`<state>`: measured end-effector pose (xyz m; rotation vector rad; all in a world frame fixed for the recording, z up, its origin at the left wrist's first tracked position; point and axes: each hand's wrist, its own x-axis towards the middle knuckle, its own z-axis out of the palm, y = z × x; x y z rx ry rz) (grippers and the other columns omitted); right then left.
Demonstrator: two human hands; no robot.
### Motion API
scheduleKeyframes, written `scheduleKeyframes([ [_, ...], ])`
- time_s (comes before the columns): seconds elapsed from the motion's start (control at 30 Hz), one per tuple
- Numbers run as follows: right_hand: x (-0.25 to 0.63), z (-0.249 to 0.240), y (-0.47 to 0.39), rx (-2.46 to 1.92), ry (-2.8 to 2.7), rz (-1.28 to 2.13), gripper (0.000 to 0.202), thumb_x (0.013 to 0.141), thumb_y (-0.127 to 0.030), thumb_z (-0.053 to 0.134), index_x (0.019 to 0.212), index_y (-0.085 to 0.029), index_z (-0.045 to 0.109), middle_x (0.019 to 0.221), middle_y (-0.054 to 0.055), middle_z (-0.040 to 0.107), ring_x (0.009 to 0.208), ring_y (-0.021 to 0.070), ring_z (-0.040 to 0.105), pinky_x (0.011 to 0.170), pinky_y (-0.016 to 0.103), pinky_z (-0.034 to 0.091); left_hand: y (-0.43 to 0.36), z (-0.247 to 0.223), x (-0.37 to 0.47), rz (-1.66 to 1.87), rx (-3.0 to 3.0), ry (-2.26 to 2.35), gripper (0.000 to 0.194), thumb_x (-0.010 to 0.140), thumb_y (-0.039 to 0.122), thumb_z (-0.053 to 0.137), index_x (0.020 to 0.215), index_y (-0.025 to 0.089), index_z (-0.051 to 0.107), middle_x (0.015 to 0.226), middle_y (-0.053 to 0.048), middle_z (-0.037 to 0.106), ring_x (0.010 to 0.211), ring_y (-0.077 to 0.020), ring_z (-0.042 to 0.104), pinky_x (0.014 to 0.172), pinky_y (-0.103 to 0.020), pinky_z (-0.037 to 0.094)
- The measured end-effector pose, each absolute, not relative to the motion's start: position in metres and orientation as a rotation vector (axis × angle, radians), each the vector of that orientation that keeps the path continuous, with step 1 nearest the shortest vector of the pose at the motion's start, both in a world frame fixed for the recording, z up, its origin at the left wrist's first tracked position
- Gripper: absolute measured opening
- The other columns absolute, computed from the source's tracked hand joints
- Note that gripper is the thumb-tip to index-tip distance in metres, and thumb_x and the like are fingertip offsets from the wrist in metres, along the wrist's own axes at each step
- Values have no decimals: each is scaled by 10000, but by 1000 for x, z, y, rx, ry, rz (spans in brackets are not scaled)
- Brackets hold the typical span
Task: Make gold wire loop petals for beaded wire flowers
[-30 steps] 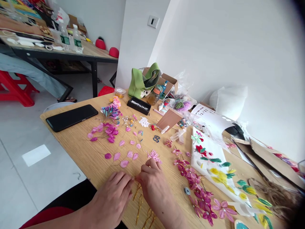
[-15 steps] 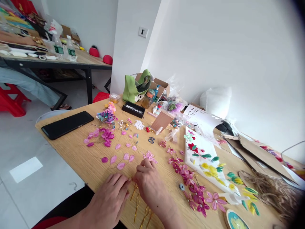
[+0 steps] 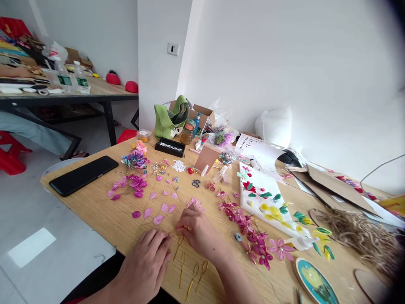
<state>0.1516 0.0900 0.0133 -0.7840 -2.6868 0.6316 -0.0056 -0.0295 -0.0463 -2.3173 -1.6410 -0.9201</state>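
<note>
My left hand (image 3: 147, 258) rests low over the near table edge, thumb and fingers pinched together. Facing it, my right hand (image 3: 196, 230) is pinched too, its fingertips close to the left ones. Whatever is between the fingertips is too small and covered to make out. A twisted gold wire loop (image 3: 178, 248) runs down from just below the right fingertips; I cannot tell if it is held. More gold wire loops (image 3: 192, 280) lie on the wood below. Beyond the right hand is a pink tasselled flower (image 3: 196, 203), partly covered. Loose pink petals (image 3: 158, 219) lie ahead of the left hand.
Magenta flower sprays (image 3: 249, 234) and a small spool (image 3: 238, 237) lie to the right. A white foam board (image 3: 264, 202) bears coloured flowers. A black phone (image 3: 84, 175) lies left. A green bag (image 3: 167, 120) stands behind; a painted oval plate (image 3: 316, 280) is near right.
The view has shifted, so the table sits a little further left. More of the gold wire loops shows below my right hand. Both hands keep their pinch, close together.
</note>
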Motion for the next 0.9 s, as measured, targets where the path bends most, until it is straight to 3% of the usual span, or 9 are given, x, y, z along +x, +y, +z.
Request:
scheduleKeyframes([
  [0.2, 147, 8, 88, -825, -2708, 563, 208, 918, -97, 568, 786, -206, 686, 828, 10, 614, 872, 173, 503, 826, 287, 409, -31, -49, -9, -912, -2301, -1612, 305, 943, 154, 437, 1208, 123, 584, 1093, -113, 619, 1014, -249, 549, 870, -388, 477],
  [0.3, 146, 9, 89, -863, -2651, 542, 235, 937, -92, 542, 776, -190, 681, 814, 23, 607, 855, 176, 488, 825, 299, 404, -30, -50, -10, -928, -2311, -1630, 282, 941, 146, 432, 1163, 139, 605, 1099, -106, 621, 1018, -238, 552, 880, -368, 474],
  [0.5, 150, 14, 93, -874, -2571, 644, 204, 880, -28, 598, 809, -195, 693, 851, 31, 622, 885, 189, 484, 825, 306, 413, -22, -52, -8, -802, -2221, -1707, 327, 947, 256, 486, 1213, 102, 599, 1201, -133, 619, 1157, -312, 511, 951, -454, 440],
  [0.67, 159, 18, 99, -879, -2631, 682, 170, 813, -14, 668, 787, -182, 665, 872, 27, 626, 938, 194, 491, 847, 319, 410, -19, -52, -8, -772, -2226, -1715, 331, 949, 253, 477, 1188, 73, 620, 1217, -133, 640, 1171, -311, 509, 967, -460, 429],
  [0.9, 163, 16, 100, -888, -2728, 727, 75, 841, -167, 689, 774, -200, 676, 900, 32, 616, 957, 209, 494, 864, 350, 396, -23, -42, -10, -959, -2287, -1609, 292, 965, 179, 446, 1188, 124, 627, 1186, -110, 624, 1095, -259, 530, 907, -393, 448],
])
